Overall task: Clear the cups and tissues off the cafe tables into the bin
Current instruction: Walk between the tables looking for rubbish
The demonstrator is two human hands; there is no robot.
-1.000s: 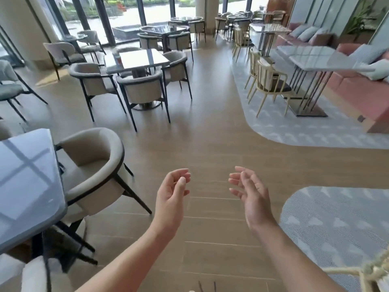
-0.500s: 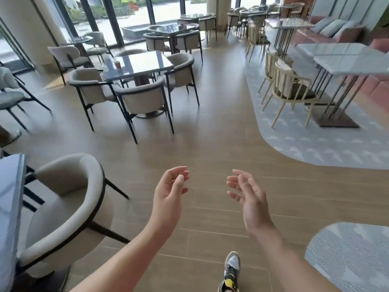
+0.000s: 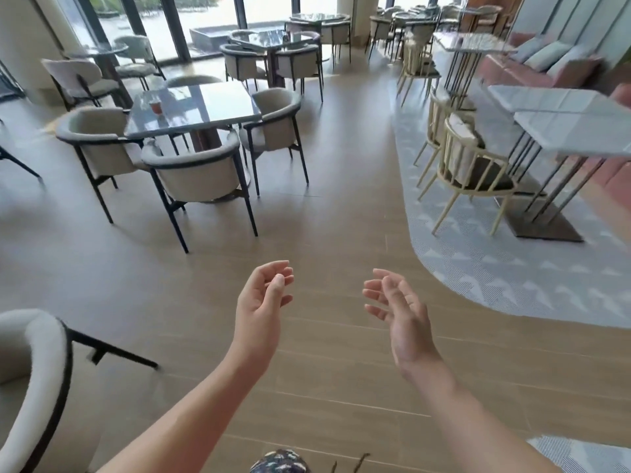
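The round-backed chair [image 3: 30, 377] at your lower left is cut off by the edge, so you see only its pale curved back and one dark leg. Your shoe [image 3: 279, 463] peeks in at the very bottom and is mostly cut off. The white surface [image 3: 573, 121] on your right runs out of view too. The far tables by the windows are blurry, and you cannot tell what lies on them.

Your left hand [image 3: 261, 302] and your right hand [image 3: 404, 319] are both held out in front of you over the wood floor [image 3: 341, 216]. The palms face each other with a gap between them. The fingers are loosely bent and hold nothing.

The cup [image 3: 155, 106] is small and reddish-brown. It stands upright on the dark shiny surface [image 3: 205, 104], close to that surface's left edge. It is well apart from both hands, far ahead and to the left of your left hand. A pale chair [image 3: 194, 175] stands at the near edge of that surface, between your left hand and the cup. The cup is too small and blurry to see inside it.

A grey patterned rug [image 3: 478, 268] lies on the floor to the right of your right hand.
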